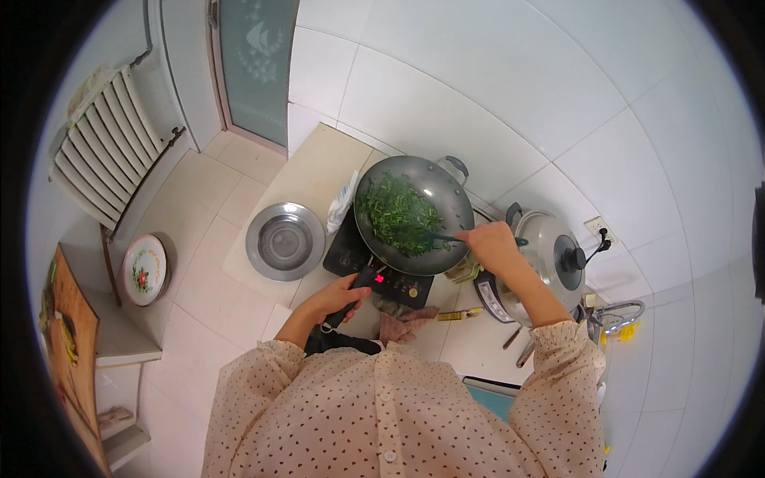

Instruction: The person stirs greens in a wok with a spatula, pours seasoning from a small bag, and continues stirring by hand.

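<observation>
A dark wok (445,191) tilts on a black induction cooker (343,251) whose display glows red. Chopped green vegetables (397,209) lie in the wok, heaped towards its left side. My left hand (340,299) grips the wok's black handle (342,313). In my right hand (491,244) is a dark green spatula (445,238), its blade partly buried among the greens at the lower right of the heap. A metal basin (285,241) stands left of the cooker, with a white plastic packet (343,203) between it and the wok.
Right of the wok stands a lidded metal pot (541,239), near a wall socket (597,230) with a black plug. A pink cloth (406,324) and a yellow packet (460,314) lie at the counter's front. An enamel basin (145,269) and a wooden cutting board (77,334) are at left.
</observation>
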Tool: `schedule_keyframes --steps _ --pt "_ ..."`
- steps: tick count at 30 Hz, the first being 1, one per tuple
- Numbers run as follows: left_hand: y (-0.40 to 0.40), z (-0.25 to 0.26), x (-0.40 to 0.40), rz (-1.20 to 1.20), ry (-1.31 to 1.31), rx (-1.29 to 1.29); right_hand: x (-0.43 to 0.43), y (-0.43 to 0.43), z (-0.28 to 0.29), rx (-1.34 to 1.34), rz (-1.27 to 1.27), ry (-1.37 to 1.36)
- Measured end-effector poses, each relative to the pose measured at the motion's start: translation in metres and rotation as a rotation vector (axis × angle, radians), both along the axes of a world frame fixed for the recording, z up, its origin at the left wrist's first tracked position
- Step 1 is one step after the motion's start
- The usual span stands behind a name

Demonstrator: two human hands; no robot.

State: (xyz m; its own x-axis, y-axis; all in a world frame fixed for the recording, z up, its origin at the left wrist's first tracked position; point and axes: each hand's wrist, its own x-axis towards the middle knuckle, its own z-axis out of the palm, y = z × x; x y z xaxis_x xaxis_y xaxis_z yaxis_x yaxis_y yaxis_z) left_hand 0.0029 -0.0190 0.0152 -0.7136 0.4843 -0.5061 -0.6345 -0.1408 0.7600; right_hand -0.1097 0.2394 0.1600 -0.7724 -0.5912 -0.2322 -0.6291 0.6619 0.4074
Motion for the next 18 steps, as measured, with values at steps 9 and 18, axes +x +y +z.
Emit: schedule_keyframes --steps 9,18 --pt "-0.001 -0.001 0.003 0.019 0.012 0.008 -0.063 -0.067 -0.067 -0.009 0.034 0.158" --pt "-0.002 0.002 0.006 0.028 -0.015 0.005 -0.088 0.002 -0.035 -0.099 -0.454 -0.312"
